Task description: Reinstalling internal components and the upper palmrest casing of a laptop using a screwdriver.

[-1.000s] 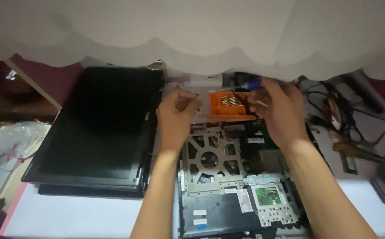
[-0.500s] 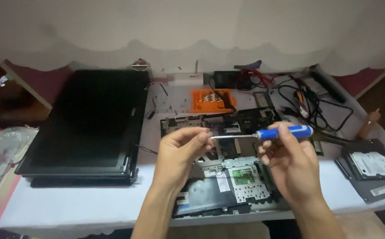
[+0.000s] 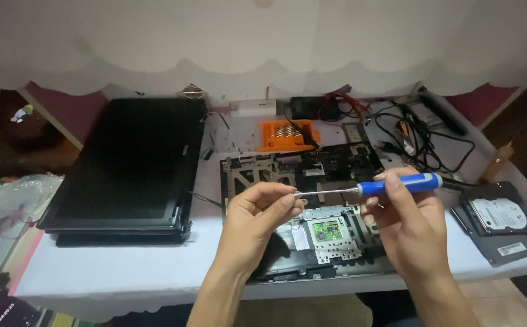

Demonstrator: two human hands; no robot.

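Right hand [image 3: 410, 233]: grip wrapped round the blue handle of the screwdriver [image 3: 369, 188], fingers pressed together on it. Driver lies roughly level, handle to my right, steel shaft pointing left, held in the air above the opened laptop base [image 3: 303, 212].

Left hand [image 3: 257, 221]: grip pinching at the shaft's tip between thumb and fingertips [image 3: 288, 200]. Can't tell if there's a bit or screw in the pinch, too small.

Laptop base sits on the white desk [image 3: 124, 269] straight under both hands, metal frame and boards exposed, green circuit board [image 3: 328, 229] just below the driver.

Behind the base: orange bit case [image 3: 284, 134], open, touching or just beside the base's far edge. Left of the base: detached black screen panel [image 3: 127, 166], lying flat. Right, near the desk's edge: hard drive [image 3: 498, 214] on a dark tray, well apart from my right hand. Black cables [image 3: 424, 136] tangled at the far right.
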